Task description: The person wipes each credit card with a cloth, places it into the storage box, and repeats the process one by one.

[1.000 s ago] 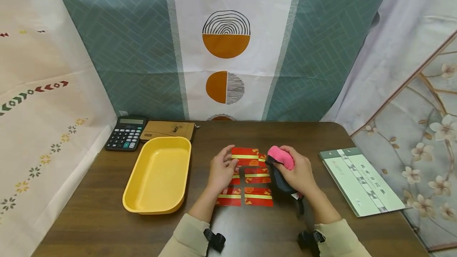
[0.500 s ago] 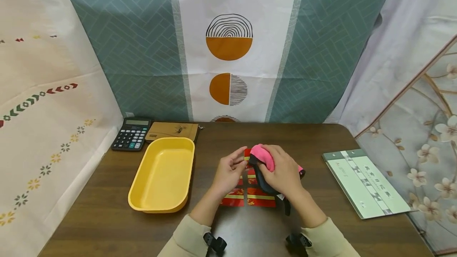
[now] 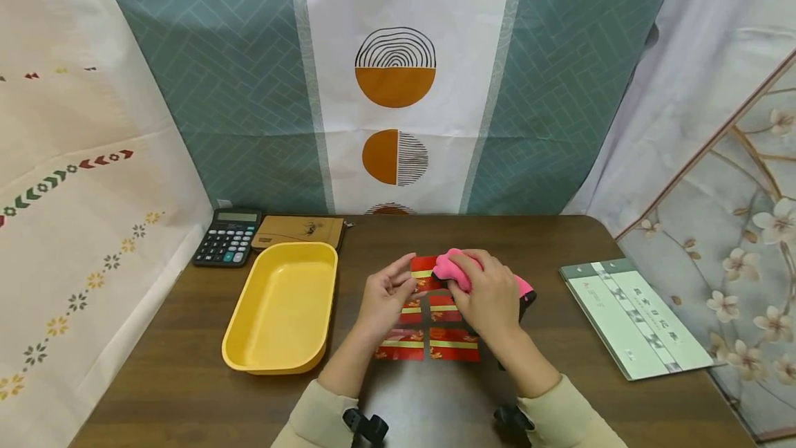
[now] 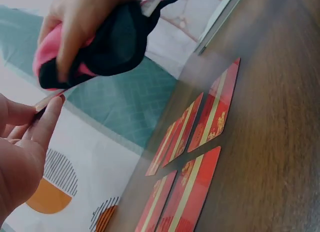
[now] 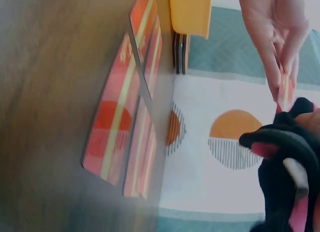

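My left hand [image 3: 384, 299] pinches a red card [image 3: 423, 265] with a gold stripe between thumb and fingers, held up above the table. In the right wrist view this red card [image 5: 285, 89] is seen nearly edge-on. My right hand [image 3: 491, 296] grips a soft pink-and-black cloth [image 3: 452, 268] with dark edging and a strap. The cloth is against or just beside the card's right end; whether they touch cannot be told. Beneath both hands, several matching red cards [image 3: 454, 344] lie in rows on the table, some of them partly hidden by the hands.
A yellow tray [image 3: 280, 358] stands to the left on the brown table [image 3: 186, 372]. Behind it are a black calculator [image 3: 227, 237] and a tan notebook [image 3: 298, 230]. A pale green notebook [image 3: 634, 323] lies on the right. Patterned cloth hangs behind and at both sides.
My right hand has brought the pink-and-black cloth leftward over the cards to the held card's right end. The left hand keeps its pinch on the card, shifting only slightly.
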Demonstrator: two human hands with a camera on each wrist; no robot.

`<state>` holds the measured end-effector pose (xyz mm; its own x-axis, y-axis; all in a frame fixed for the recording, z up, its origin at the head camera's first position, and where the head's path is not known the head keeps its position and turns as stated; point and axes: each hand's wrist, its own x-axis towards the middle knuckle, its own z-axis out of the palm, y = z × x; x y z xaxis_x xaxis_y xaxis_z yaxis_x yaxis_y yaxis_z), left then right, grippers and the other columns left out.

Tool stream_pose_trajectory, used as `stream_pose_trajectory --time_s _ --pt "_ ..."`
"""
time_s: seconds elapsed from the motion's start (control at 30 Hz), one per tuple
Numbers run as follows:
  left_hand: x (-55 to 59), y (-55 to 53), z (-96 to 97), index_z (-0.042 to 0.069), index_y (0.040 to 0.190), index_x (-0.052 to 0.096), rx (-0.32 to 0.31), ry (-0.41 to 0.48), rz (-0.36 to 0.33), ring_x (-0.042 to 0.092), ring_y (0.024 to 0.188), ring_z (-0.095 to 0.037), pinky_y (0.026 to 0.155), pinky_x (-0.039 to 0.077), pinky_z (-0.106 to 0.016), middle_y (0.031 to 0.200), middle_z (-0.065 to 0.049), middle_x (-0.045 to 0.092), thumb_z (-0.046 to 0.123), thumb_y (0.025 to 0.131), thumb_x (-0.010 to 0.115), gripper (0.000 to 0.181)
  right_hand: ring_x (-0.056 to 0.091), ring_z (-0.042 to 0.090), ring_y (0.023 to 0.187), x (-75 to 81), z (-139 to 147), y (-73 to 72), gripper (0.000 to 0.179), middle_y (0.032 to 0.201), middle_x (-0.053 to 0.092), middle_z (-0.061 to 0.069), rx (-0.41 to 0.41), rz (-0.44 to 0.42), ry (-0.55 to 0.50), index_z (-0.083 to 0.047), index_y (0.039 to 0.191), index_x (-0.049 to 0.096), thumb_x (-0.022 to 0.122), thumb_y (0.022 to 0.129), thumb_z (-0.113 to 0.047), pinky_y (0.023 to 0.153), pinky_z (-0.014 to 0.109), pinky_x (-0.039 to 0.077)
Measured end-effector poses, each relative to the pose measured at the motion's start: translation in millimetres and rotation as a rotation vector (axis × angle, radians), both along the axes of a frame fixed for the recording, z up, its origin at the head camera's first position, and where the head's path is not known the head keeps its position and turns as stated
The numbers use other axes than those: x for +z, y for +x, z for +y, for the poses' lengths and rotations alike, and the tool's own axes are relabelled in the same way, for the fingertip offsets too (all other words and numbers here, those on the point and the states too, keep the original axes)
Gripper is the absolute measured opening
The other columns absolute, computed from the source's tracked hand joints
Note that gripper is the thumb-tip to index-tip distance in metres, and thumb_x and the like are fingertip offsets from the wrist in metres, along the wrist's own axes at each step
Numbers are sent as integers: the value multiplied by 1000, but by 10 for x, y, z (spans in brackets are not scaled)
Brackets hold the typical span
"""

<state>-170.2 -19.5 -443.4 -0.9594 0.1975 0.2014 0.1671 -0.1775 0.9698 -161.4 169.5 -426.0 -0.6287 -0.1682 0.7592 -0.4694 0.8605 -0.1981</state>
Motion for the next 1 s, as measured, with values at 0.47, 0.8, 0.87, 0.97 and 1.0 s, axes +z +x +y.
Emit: stream_pose_trajectory --time_s 0.47,0.8,0.87,0.97,1.0 --pt "28 45 95 2 145 54 -69 4 -30 66 115 -26 90 59 -32 127 -22 65 -7 100 54 45 63 31 92 -32 -221 53 52 108 70 8 87 23 -183 -15 98 79 57 94 -62 75 51 47" --pt "20 3 87 -1 142 55 14 112 -91 69 88 -9 72 60 -21 112 -24 71 -13 97 55 47 67 36 88 -34 -253 -1 26 120 63 15 121 35 -153 -14 104 77 86 80 -19 63 48 56" --pt "29 -3 94 0 144 54 -4 136 -96 69 86 -9 72 60 -22 111 -22 72 -11 98 56 47 67 35 88 -16 -214 -21 21 121 63 15 155 55 -144 -15 101 78 84 82 -21 65 49 57" --pt "53 -12 111 1 145 52 -40 170 -96 71 90 -11 77 61 -24 112 -21 72 -8 99 56 47 66 32 92 12 -203 -43 22 118 66 12 194 71 -168 -16 92 81 74 91 -37 65 47 55" --pt "64 -11 119 1 145 52 -44 184 -101 72 92 -13 78 61 -26 114 -21 72 -7 99 56 47 66 31 93 21 -213 -48 28 117 67 11 199 73 -182 -16 89 81 71 93 -41 65 46 53"
